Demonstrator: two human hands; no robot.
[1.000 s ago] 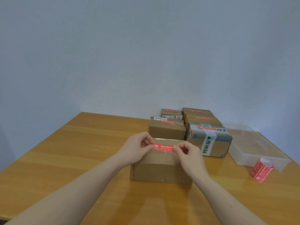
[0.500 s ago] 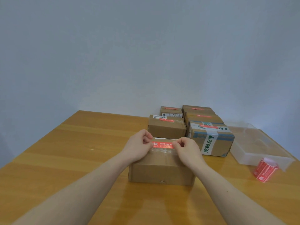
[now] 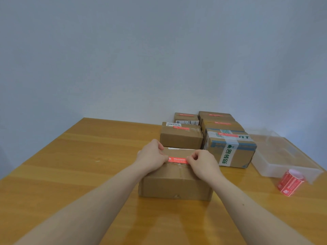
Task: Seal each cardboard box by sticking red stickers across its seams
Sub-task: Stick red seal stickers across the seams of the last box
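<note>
A plain cardboard box [image 3: 175, 186] stands on the wooden table [image 3: 74, 165] right in front of me. A red sticker [image 3: 177, 160] lies across its top, over the taped seam. My left hand [image 3: 150, 157] pinches the sticker's left end and my right hand [image 3: 203, 163] pinches its right end, both with curled fingers resting on the box top. A roll of red stickers [image 3: 290, 183] lies on the table to the right.
Behind the front box stand several more cardboard boxes, each with a red sticker on top: a brown one [image 3: 181, 137], one with green-printed tape [image 3: 231, 151], and others [image 3: 217, 119] near the wall. A clear plastic tray [image 3: 283, 156] sits at the right.
Both hands have lowered the sticker from just above the box onto its top. The view has shifted slightly; the box and roll stay in place.
</note>
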